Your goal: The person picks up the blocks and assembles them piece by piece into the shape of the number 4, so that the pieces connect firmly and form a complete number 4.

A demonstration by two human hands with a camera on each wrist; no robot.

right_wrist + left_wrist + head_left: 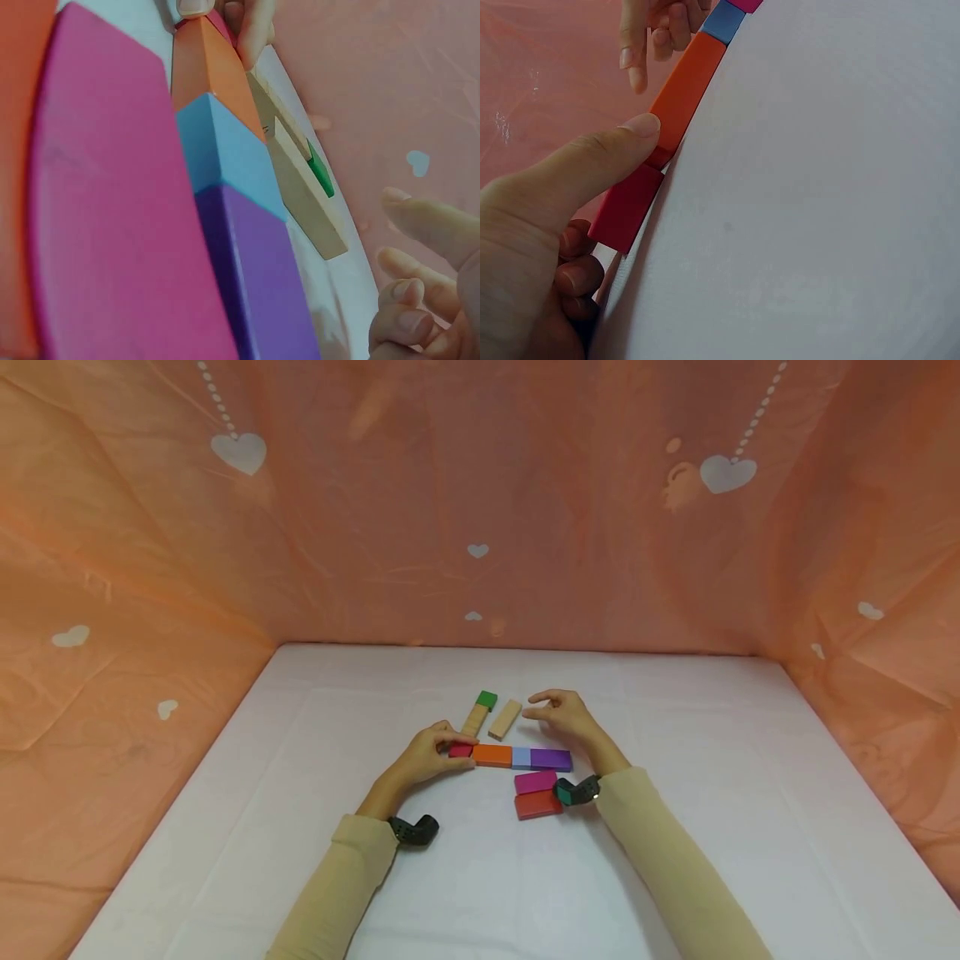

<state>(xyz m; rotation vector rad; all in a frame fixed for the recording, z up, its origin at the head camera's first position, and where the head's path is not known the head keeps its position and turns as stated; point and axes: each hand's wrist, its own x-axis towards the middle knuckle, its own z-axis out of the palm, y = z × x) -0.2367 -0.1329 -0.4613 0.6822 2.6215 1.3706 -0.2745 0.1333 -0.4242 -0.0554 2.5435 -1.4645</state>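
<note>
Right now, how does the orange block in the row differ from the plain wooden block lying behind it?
The orange block is painted; the plain wooden block is bare, pale wood. The orange block sits end to end in a row, between a dark red block and a light blue block; the wooden block lies apart from the row, at a slant. The left hand touches the orange block's end; the right hand hovers by the wooden block. Both lie flat on the white table.

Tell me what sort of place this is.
Probably a makeshift recording booth: a white cloth-covered table walled by peach fabric with white hearts, with coloured wooden blocks laid in a row.
</note>
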